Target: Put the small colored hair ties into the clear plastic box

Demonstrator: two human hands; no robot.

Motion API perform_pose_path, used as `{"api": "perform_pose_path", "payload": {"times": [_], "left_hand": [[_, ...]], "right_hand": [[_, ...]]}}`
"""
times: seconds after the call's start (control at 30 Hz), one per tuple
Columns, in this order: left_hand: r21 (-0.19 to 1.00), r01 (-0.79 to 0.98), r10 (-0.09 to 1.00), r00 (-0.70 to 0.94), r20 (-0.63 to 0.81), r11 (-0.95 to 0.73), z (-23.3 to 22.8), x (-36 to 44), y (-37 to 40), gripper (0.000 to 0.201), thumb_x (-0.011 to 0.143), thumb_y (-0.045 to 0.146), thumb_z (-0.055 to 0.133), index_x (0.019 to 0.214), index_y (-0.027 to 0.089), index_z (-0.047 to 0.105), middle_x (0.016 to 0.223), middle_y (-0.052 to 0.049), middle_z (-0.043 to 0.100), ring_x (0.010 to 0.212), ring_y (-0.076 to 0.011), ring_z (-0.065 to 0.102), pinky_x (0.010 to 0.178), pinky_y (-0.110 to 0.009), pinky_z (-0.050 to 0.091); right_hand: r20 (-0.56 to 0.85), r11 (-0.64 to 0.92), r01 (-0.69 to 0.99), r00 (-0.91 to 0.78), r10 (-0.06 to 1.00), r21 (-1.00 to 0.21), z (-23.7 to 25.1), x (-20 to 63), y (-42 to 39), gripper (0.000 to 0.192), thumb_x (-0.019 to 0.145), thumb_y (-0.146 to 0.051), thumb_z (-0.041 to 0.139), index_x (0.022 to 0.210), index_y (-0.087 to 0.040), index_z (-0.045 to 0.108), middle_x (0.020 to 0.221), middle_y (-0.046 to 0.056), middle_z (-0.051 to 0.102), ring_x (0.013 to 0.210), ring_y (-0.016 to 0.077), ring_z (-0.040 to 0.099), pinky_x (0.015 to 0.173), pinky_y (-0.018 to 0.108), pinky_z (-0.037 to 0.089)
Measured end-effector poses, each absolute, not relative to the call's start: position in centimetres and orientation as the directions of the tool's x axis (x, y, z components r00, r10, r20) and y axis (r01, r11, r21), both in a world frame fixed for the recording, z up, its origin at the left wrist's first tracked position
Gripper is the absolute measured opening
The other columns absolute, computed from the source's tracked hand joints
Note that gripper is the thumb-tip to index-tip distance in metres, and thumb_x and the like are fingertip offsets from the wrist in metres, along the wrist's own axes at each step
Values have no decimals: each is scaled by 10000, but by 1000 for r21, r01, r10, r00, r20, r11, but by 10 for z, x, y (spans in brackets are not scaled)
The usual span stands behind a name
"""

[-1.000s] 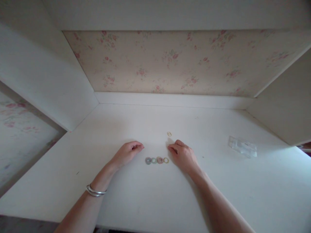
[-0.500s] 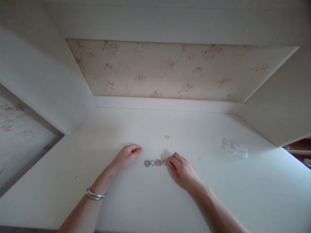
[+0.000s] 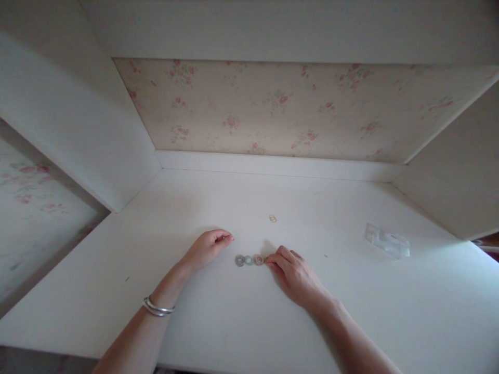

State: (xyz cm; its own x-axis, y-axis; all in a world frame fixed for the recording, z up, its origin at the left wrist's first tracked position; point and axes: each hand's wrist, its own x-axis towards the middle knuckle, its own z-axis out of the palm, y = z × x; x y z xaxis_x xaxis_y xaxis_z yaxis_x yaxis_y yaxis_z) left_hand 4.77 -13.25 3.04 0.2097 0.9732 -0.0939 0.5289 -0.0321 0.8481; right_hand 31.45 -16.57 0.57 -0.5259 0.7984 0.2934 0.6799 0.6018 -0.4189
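On the white desktop a short row of small coiled rings runs left to right: a grey ring (image 3: 239, 261), a pale green ring (image 3: 248, 260) and a pink ring (image 3: 258, 259). At the row's right end my right hand (image 3: 290, 272) pinches a small yellow ring (image 3: 266, 259), mostly covered by the fingertips. My left hand (image 3: 208, 249) rests on the desk up and left of the row, thumb and fingers closed together; what they hold, if anything, cannot be made out. Two thin yellow rings (image 3: 273, 218) lie overlapping behind the row.
A crumpled clear plastic bag (image 3: 388, 241) lies on the desk (image 3: 218, 322) to the right. White panels close in the left, right and back, with floral wallpaper (image 3: 249, 114) behind. A silver bangle (image 3: 158, 307) is on my left wrist.
The view has shifted slightly, so the desk and things appear a little further right. Both hands keep nearly the same pose, the right still at the yellow ring.
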Motion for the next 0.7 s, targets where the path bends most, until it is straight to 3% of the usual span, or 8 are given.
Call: {"api": "perform_pose_path", "payload": {"times": [0.13,0.27,0.53,0.63,0.7], "left_hand": [[851,525,973,209,-98,-27,31,48,-133,376,843,488,484,910,169,671,865,-21,682,817,-194,591,727,-261,417],[838,544,976,201,-80,-43,29,48,-134,383,842,491,484,912,166,674,849,-20,683,802,-190,593,706,-258,418],[791,592,961,276,-17,-156,26,78,-108,342,847,434,481,903,161,680,873,-38,699,803,-184,619,724,-261,452],[654,673,916,394,79,-346,35,110,-88,284,862,357,474,928,179,686,868,-31,694,769,-158,616,724,-242,453],[488,745,880,460,118,-455,39,131,-74,252,868,315,481,964,195,680,938,-34,684,827,-151,616,766,-232,450]], "right_hand": [[286,593,662,-523,803,-458,7,314,-166,225,949,-242,383,970,-226,606,868,40,561,757,154,534,717,301,428],[294,526,582,-449,844,-620,8,318,-162,238,952,-271,373,928,-203,599,865,45,545,739,134,528,690,266,421],[308,228,513,75,948,-828,3,335,-137,294,889,-420,457,795,-182,602,699,1,491,606,124,433,566,252,348],[256,171,456,131,958,-874,-2,340,-131,328,865,-463,466,793,-176,606,690,3,506,623,134,443,579,258,349],[243,162,444,130,961,-881,-3,342,-129,336,857,-473,470,788,-175,610,692,5,515,630,136,445,588,262,349]]}}
